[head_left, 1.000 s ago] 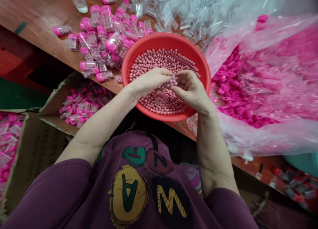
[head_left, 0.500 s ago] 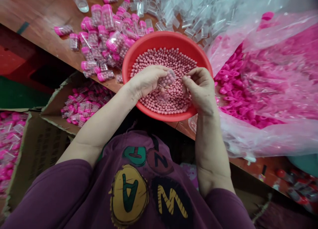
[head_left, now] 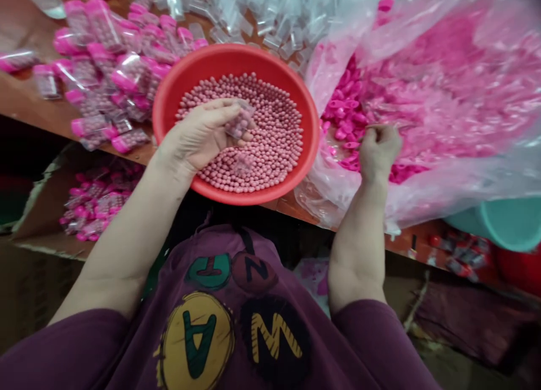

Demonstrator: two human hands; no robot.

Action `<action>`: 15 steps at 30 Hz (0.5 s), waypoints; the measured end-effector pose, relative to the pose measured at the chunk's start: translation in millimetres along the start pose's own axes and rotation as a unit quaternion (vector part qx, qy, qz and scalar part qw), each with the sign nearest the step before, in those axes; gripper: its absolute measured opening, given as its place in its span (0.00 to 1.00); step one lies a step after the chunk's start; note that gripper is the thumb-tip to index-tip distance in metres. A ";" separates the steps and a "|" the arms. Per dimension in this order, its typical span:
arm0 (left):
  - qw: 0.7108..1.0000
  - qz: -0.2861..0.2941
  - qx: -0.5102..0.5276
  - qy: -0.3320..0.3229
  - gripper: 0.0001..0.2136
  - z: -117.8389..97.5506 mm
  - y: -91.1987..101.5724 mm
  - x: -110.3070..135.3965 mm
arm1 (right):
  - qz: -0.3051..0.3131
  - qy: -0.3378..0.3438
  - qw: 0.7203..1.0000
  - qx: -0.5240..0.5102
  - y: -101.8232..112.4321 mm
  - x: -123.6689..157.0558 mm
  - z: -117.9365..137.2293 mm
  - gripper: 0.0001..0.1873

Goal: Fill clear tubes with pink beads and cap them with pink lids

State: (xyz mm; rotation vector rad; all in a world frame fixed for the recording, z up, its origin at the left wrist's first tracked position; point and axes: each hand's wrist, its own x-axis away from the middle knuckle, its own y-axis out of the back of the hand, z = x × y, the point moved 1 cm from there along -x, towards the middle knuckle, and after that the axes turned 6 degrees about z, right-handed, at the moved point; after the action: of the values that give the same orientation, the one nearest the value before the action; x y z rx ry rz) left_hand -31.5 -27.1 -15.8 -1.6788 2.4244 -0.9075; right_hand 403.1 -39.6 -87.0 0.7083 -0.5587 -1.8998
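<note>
the left grip (head_left: 198, 133) is closed around a clear plastic tube (head_left: 240, 119) holding some of the pink beads (head_left: 270, 136), its fingers wrapped about the tube's lower part. the tube's long axis slants up and away from the palm, its far end pointing toward the upper right. just below the grip sits a red plastic basin (head_left: 165, 116) full of beads, with another clear tube (head_left: 243, 164) among them. left of the grip, filled pink-capped tubes (head_left: 110, 80) crowd the table (head_left: 25, 97). the right grip (head_left: 379, 150) is curled shut above pink caps (head_left: 344, 116) and a clear plastic bag (head_left: 443, 193); whether it pinches anything, i cannot tell.
</note>
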 end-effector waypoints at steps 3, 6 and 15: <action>1.000 -0.009 0.006 -0.002 0.06 0.4 1.4 -0.5 | 0.029 -0.057 0.992 0.113 0.5 8.0 -12.1 0.12; 1.000 -0.010 0.006 0.001 0.10 1.3 6.6 -1.8 | 0.143 -0.114 0.955 0.232 -21.1 15.1 -0.1 0.14; 1.000 -0.023 -0.012 -0.003 0.03 3.6 10.5 -2.7 | 0.104 -0.108 0.969 0.196 -27.7 26.1 1.0 0.07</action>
State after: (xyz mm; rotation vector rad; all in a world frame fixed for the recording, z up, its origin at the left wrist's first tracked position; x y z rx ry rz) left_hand -37.9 -23.8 -24.7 -1.7509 2.4110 -0.8809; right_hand 375.9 -52.2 -110.3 0.6643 -1.1256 -1.6942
